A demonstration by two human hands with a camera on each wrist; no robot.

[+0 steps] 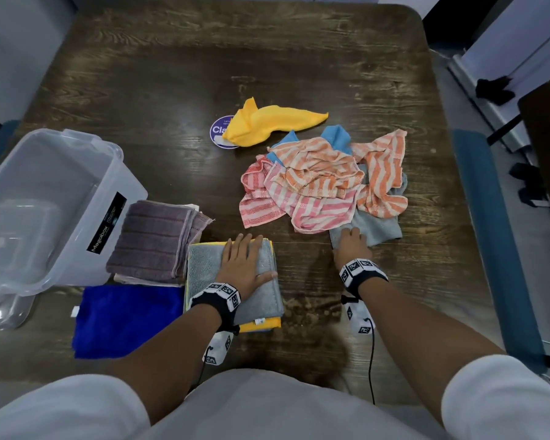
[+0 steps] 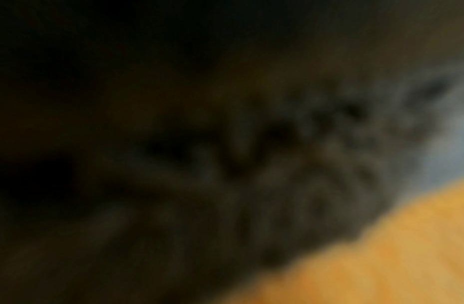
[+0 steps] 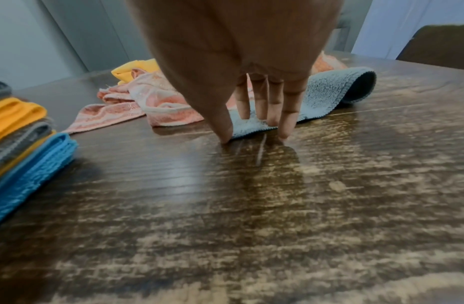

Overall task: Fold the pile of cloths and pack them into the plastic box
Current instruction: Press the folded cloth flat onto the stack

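Grey-topped stack [image 1: 204, 268] lies folded under your flat, open left hand [image 1: 243, 265]; folded cloths [image 1: 153, 239] sit left of its fingers. Right hand [image 1: 351, 244], fingers straight, presses a loose grey cloth [image 1: 378, 227]; pile [image 1: 318, 182] beyond the fingertips unfolded. Box [image 1: 45, 185], far left, looks empty: nothing packed yet.

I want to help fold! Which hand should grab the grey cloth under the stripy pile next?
Right. The right hand touches the near corner of the grey cloth; the left hand lies flat on the folded stack, farther away.
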